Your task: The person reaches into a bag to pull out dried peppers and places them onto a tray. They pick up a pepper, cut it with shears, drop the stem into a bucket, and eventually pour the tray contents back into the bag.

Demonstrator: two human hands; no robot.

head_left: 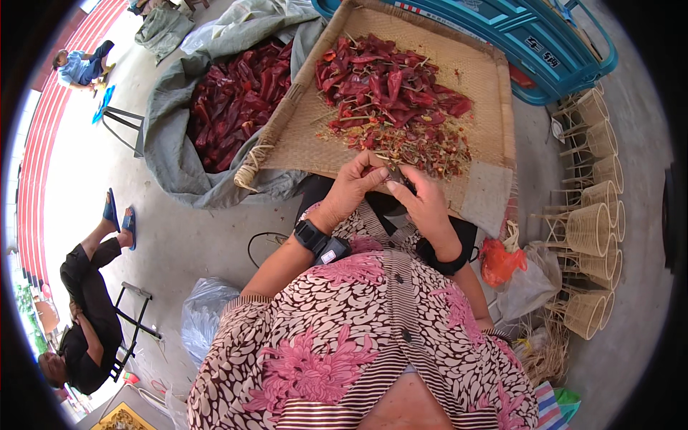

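In front of me a woven bamboo tray bears a heap of dried red chili peppers. Scattered stems, seeds and broken bits lie nearer to me on it. Over the tray's near edge my two hands meet. My left hand is closed in a pinch on a dried chili pepper, of which only a little red shows. Closed as well, my right hand grips a small dark tool against it; the fingers cover most of it, so its kind is unclear.
Left of the tray stands a grey-green sack full of dried chilies. A blue metal frame is behind the tray. Wicker stools line the right side, near plastic bags. Two people sit at the left.
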